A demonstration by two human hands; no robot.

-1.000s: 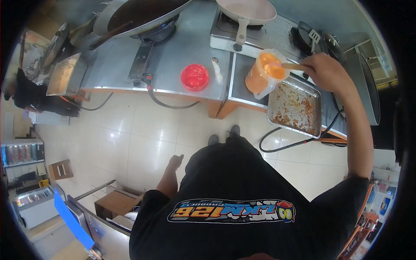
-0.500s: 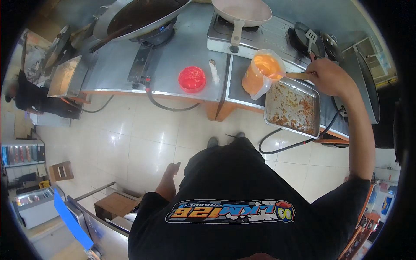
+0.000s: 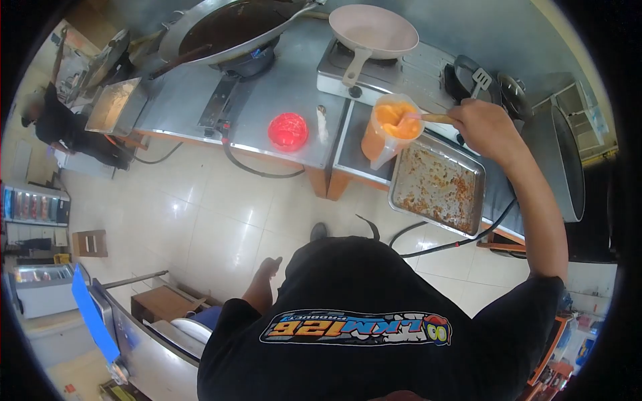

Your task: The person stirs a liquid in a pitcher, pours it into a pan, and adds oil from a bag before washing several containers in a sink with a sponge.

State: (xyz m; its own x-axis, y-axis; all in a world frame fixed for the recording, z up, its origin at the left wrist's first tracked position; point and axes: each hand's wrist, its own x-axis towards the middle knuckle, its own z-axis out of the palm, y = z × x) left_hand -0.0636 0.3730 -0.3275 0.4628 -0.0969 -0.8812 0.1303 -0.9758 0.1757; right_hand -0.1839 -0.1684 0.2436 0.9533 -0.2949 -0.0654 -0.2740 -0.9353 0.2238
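My right hand [image 3: 487, 127] is closed round the wooden handle of a spatula [image 3: 435, 118], whose pinkish end dips into thick orange liquid. That liquid is in a clear plastic jug [image 3: 374, 139], standing on the counter below the pan's handle. Right of the jug lies a metal tray [image 3: 438, 186] with brown crumbs and grease stuck to it, jutting past the counter edge. My left hand [image 3: 269, 268] hangs beside my body over the floor, holding nothing, its fingers loosely apart. A red bowl [image 3: 288, 131] sits left of the jug, beside a whitish elongated object [image 3: 322, 125] I cannot identify.
A pale frying pan [image 3: 373, 32] rests on the gas stove [image 3: 328, 77]. At the back left is a large wok [image 3: 234, 33] with dark contents. A slotted turner [image 3: 480, 80] lies by dark pans. Hoses hang below the counter. Another person [image 3: 70, 127] stands far left.
My view has shifted a little. My right hand has moved slightly with the spatula, stirring up the orange liquid's surface. My left hand still hangs at my side.
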